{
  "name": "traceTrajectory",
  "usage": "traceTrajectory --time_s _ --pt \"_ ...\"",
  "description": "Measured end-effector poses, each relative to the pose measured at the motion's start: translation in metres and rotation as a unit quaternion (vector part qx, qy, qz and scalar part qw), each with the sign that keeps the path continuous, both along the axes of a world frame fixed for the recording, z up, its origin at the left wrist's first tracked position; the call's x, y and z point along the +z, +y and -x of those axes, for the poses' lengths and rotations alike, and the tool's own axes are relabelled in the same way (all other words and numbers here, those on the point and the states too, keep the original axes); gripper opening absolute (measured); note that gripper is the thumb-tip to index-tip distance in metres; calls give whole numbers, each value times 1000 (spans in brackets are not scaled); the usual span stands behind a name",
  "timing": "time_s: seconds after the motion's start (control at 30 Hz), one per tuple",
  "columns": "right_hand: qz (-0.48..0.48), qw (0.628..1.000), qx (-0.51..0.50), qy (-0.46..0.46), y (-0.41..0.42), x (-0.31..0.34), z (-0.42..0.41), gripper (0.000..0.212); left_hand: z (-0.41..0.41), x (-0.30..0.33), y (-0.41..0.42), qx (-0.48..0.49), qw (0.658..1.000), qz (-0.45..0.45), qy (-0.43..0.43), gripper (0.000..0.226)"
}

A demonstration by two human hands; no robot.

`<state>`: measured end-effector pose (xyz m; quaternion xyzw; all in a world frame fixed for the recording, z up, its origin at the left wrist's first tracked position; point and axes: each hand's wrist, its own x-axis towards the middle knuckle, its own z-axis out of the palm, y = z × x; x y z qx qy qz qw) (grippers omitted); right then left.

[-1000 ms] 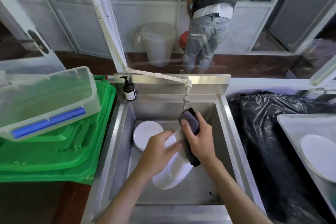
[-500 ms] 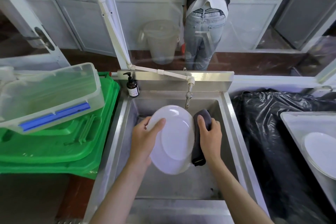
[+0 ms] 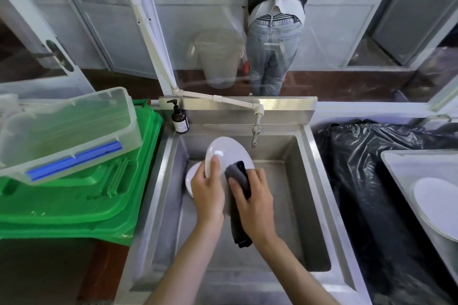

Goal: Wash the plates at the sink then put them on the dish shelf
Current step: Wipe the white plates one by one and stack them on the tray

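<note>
1. Now we have the cloth (image 3: 239,176) back on the face of the plate (image 3: 229,153). Half a second ago it hung off the plate's right edge; our right hand (image 3: 252,202) has carried it across to the middle, fingers curled round the dark fabric and pressing it down.
2. Our left hand (image 3: 208,194) has slid lower on the plate too. It clasps the left rim, thumb laid over the front, and the plate stands tilted above the sink (image 3: 292,193), its top edge just left of and below the tap (image 3: 255,135).
3. We read that as scrubbing in full swing: this plate is mid-wash, nowhere near the shelf.
4. Another plate (image 3: 192,179) waits on the sink floor, peeking out behind our left hand, so more washing is likely left.
5. Room to move: the basin is open to the right of and below our hands, good space for wiping strokes.
6. Edges to mind: the tap is close to the plate's upper right rim, the soap bottle (image 3: 180,121) stands at the back left corner, and the green lids (image 3: 74,195) with the clear box (image 3: 62,131) crowd the left wall.
7. Off to the right, past the black bag (image 3: 371,181), a white tray (image 3: 406,168) already holds a plate (image 3: 433,205).
</note>
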<state>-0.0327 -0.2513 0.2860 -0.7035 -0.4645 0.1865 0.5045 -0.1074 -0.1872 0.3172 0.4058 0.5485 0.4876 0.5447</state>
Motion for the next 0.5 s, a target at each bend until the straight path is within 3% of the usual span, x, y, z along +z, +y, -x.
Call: traceTrajectory --time_s 0.17,0.33,0.5 --pt "4 999 -32 18 28 22 -30 27 -1 1 -21 -22 999 -25 -10 24" --pt "87 990 -89 70 20 11 -31 25 7 2 -7 -15 998 -53 6 49" --pt "25 999 30 17 7 8 -1 11 8 -5 -5 5 999 29 -14 24"
